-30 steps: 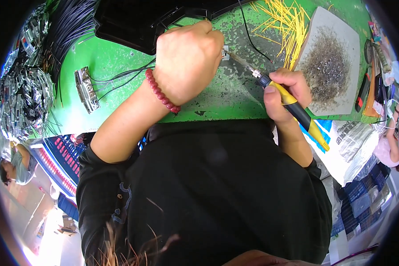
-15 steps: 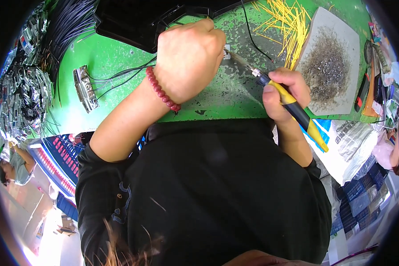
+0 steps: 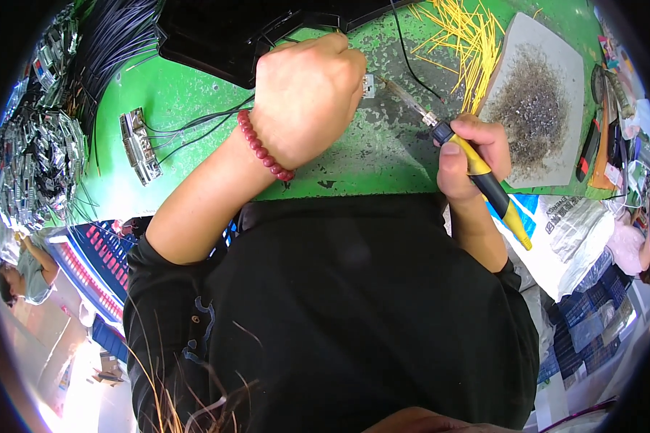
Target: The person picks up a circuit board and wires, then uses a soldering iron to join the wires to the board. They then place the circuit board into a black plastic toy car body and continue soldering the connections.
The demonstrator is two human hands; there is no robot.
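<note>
My left hand (image 3: 307,97) is a closed fist on the green work mat (image 3: 383,151), with a red bead bracelet (image 3: 263,148) at the wrist. It pinches a small metal connector (image 3: 369,85) that sticks out at its right side. My right hand (image 3: 469,155) grips a soldering iron (image 3: 477,169) with a black and yellow handle. The iron's metal tip (image 3: 401,97) points up-left and ends just right of the connector.
A silver connector with thin black wires (image 3: 139,144) lies on the mat's left. Yellow wire pieces (image 3: 469,36) are heaped at the top. A grey pad covered in solder scraps (image 3: 538,108) sits right. Black cable bundles (image 3: 115,36) and metal parts (image 3: 32,166) fill the left side.
</note>
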